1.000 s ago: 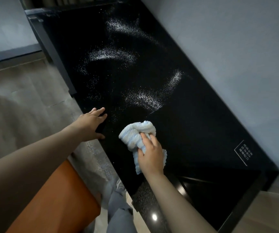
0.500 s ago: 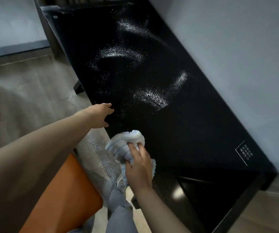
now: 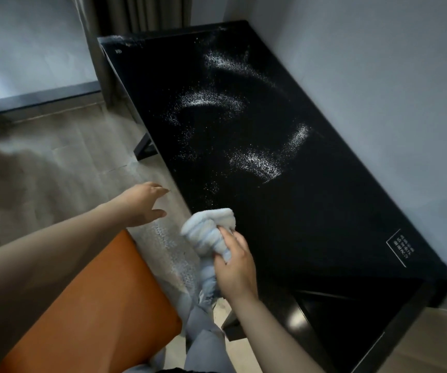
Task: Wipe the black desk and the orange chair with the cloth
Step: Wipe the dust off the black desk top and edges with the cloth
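The black desk runs from the far middle to the near right along the wall. Streaks of white powder lie on its far half. My right hand grips a bunched white and light-blue cloth at the desk's near left edge. My left hand hovers open over the floor, just left of that edge, fingers spread and holding nothing. The orange chair shows at the lower left, partly hidden by my left forearm.
A grey wall borders the desk's right side. A curtain hangs behind the far end. Wood-look floor spreads to the left. White powder dusts the floor below the desk edge. A white printed label sits near the desk's right end. My grey trousers are below.
My right hand has drawn the cloth back and left, from on the desk to its near edge. My left hand has come off the desk edge and now hangs over the floor.
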`<state>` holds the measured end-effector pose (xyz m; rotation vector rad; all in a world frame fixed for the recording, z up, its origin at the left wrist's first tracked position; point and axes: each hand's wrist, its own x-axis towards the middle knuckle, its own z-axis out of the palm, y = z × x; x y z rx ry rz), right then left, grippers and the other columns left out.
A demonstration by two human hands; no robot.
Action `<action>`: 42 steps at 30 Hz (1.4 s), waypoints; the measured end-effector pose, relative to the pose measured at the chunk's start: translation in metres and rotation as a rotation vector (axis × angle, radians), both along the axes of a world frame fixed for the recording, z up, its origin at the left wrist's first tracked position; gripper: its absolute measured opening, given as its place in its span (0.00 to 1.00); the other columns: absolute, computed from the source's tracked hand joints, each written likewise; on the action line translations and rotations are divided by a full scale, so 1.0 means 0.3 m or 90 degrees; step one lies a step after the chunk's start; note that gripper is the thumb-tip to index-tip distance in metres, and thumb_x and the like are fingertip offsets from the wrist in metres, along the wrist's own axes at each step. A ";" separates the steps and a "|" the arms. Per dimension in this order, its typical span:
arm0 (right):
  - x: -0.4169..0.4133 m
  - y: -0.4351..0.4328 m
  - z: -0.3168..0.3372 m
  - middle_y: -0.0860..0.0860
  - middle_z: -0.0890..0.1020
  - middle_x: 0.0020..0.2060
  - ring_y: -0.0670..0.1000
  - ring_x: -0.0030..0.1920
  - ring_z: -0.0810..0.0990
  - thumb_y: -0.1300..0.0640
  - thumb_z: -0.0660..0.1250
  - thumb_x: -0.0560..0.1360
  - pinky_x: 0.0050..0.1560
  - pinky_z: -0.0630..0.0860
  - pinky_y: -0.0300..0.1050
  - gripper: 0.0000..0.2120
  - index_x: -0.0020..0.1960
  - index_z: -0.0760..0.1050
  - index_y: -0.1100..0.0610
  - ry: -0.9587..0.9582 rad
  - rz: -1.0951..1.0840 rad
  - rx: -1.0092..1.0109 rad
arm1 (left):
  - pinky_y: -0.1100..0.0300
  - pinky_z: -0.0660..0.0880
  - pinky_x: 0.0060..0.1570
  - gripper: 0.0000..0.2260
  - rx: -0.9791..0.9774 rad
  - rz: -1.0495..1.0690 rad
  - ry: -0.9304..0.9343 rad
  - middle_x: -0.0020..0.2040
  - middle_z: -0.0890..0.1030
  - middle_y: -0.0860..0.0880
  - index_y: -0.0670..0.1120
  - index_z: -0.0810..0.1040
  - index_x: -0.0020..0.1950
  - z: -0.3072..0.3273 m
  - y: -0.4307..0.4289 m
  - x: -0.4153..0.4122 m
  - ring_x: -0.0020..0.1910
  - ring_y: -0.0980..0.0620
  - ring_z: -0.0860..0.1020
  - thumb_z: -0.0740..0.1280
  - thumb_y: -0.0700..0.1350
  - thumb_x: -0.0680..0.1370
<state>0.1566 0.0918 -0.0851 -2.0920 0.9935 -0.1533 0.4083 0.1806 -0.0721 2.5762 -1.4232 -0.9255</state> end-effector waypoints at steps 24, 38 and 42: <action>-0.130 -1.167 0.161 0.52 0.80 0.56 0.53 0.55 0.79 0.58 0.63 0.76 0.58 0.77 0.54 0.14 0.61 0.77 0.52 -0.006 -0.227 -0.166 | 0.53 0.64 0.71 0.36 -0.034 -0.032 -0.037 0.76 0.61 0.48 0.46 0.57 0.78 0.018 -0.666 -0.086 0.74 0.47 0.61 0.67 0.57 0.76; -0.005 -1.621 0.010 0.55 0.77 0.61 0.56 0.59 0.77 0.61 0.61 0.75 0.61 0.75 0.55 0.19 0.65 0.75 0.54 0.032 -0.240 -0.174 | 0.45 0.49 0.76 0.51 0.039 -0.033 -0.072 0.80 0.44 0.51 0.52 0.46 0.79 -0.127 -0.944 0.028 0.78 0.45 0.43 0.69 0.70 0.66; 0.038 -1.692 -0.035 0.53 0.78 0.60 0.56 0.58 0.78 0.63 0.60 0.75 0.60 0.75 0.54 0.18 0.63 0.76 0.53 0.046 -0.231 -0.180 | 0.46 0.45 0.75 0.55 0.053 -0.051 -0.080 0.79 0.37 0.53 0.55 0.43 0.79 -0.165 -0.942 0.053 0.78 0.47 0.38 0.69 0.72 0.62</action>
